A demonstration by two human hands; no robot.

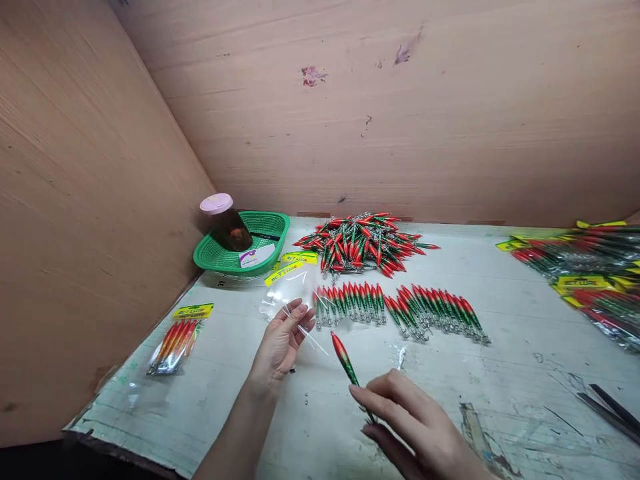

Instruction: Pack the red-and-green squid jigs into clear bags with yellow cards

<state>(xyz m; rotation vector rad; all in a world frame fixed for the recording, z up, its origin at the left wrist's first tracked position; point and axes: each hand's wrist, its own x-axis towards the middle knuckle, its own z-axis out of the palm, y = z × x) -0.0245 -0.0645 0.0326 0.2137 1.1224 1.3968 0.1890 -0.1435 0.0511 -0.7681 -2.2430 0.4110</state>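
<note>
Between the fingers of my left hand (285,337) is a clear plastic bag (285,297) with a yellow label strip at its top; its lower edge points toward my right hand. My right hand (407,417) pinches a red and green fishing lure (345,360) near its hooked end, red tip up and tilted left. The lure stays apart from the bag. Behind my hands lie two rows of matching lures, a left row (357,301) and a right row (443,310). A heap of lures (360,243) sits farther back.
A green basket (280,233) at the back left holds a jar with a pink lid (217,203). A bag of orange lures (177,340) lies at left. Filled bags (590,283) are stacked at right, with a dark tool (613,407) nearer. Wooden walls stand left and behind.
</note>
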